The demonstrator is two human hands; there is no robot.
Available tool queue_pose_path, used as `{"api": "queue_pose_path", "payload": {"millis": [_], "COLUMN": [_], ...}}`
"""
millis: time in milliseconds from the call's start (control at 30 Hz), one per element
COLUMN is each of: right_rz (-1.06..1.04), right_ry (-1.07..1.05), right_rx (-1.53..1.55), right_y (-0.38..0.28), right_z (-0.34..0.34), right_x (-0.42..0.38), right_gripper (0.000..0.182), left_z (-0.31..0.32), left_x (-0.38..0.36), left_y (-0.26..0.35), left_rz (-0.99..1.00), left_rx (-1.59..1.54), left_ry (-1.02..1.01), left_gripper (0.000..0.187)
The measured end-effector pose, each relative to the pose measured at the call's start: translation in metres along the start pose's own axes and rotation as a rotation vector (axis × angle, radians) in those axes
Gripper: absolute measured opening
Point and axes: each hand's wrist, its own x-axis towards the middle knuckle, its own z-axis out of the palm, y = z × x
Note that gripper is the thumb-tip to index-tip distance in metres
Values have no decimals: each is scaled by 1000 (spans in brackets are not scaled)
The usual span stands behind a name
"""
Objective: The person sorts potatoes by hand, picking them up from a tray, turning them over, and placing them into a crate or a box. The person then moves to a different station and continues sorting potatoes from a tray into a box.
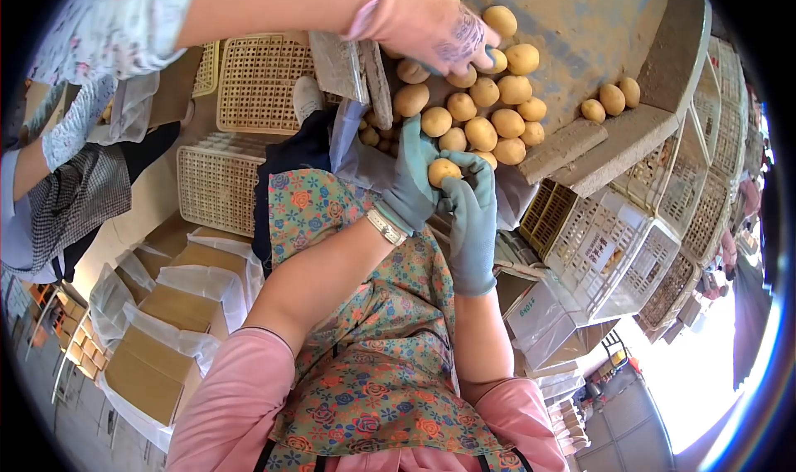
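Note:
Both of my hands wear grey-green gloves and meet at the front of the potato pile. Between them is a potato (444,171). My left hand (411,178) cups it from the left, its fingers pointing up beside the pile. On the other side, my right hand (471,215) has its fingers bent around the same potato. Just beyond, several loose potatoes (481,132) lie close together on a dusty sorting surface (572,24). A wristwatch (386,227) is strapped on my left wrist.
From the upper left, another person's gloved hand (444,24) reaches onto the potatoes. Three potatoes (612,99) lie near the wooden edge (618,149). Plastic crates (601,252) stand at right, more crates (261,82) at left. Lined cardboard boxes (157,364) sit lower left.

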Motion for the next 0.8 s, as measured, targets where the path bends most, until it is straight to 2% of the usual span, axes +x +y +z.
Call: {"api": "queue_pose_path", "payload": {"millis": [33, 67, 100, 167, 200, 267, 300, 367, 467, 667, 800], "right_rz": [3, 5, 6, 1, 1, -2, 0, -57, 17, 23, -10], "right_ry": [4, 8, 8, -5, -5, -44, -44, -101, -63, -77, -90], "right_rx": [40, 79, 80, 131, 131, 152, 152, 56, 159, 151, 139], "right_y": [2, 3, 3, 2, 2, 2, 3, 5, 4, -2, 0], "right_z": [0, 1, 1, 0, -1, -5, -8, -12, -8, -9, -10], "right_x": [0, 0, 0, -2, -2, -1, 0, -1, 1, 0, 0], "right_gripper": [31, 31, 31, 33, 33, 35, 35, 37, 36, 36, 37], "left_z": [-20, 76, 185, 175, 174, 176, 181, 195, 202, 191, 191], "left_x": [1, 33, 66, 56, 57, 59, 60, 60, 58, 56, 54], "left_y": [-38, -91, -139, -160, -161, -154, -150, -146, -132, -134, -133], "left_rz": [156, 575, 1090, 976, 976, 1020, 1020, 1083, 968, 954, 899], "left_rx": [22, -426, -590, -600, -600, -876, -877, -538, -661, -864, -909], "left_ry": [7, 468, 873, 544, 544, 597, 598, 711, 816, 647, 659], "left_gripper": [31, 35, 38, 39, 39, 40, 40, 43, 43, 45, 46]}}
